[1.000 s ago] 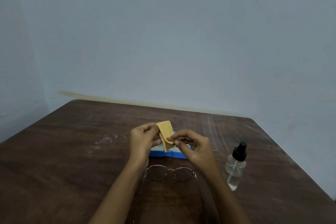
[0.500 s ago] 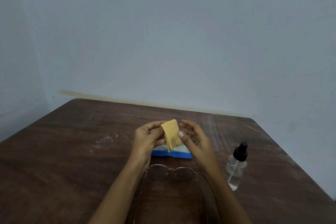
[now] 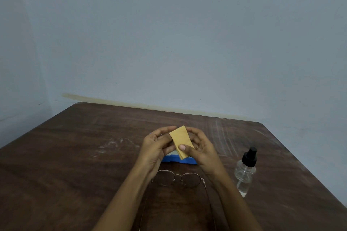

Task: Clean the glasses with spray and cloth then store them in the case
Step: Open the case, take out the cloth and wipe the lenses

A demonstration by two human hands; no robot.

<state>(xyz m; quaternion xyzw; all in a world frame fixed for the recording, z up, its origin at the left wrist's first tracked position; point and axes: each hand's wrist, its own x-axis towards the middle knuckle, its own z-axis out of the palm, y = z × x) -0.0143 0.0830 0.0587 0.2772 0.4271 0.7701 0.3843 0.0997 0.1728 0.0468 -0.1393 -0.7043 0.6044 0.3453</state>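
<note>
A folded yellow cloth [image 3: 181, 140] is held up between both hands above the table. My left hand [image 3: 155, 146] holds its left side with thumb and fingers. My right hand [image 3: 201, 149] pinches its lower part, thumb on the front. Thin round metal-framed glasses [image 3: 178, 179] lie on the table nearer to me, temples open and pointing at me. A blue glasses case [image 3: 178, 160] lies behind them, mostly hidden by my hands. A clear spray bottle [image 3: 246, 171] with a black cap stands at the right.
The brown wooden table [image 3: 75, 155] has pale scuff marks at the left and back right. A grey-blue wall rises behind its far edge. The table's right edge runs diagonally past the bottle.
My hands have turned and smoothed the cloth, which now stands flatter and more upright between them; my right thumb has moved onto its lower front.
</note>
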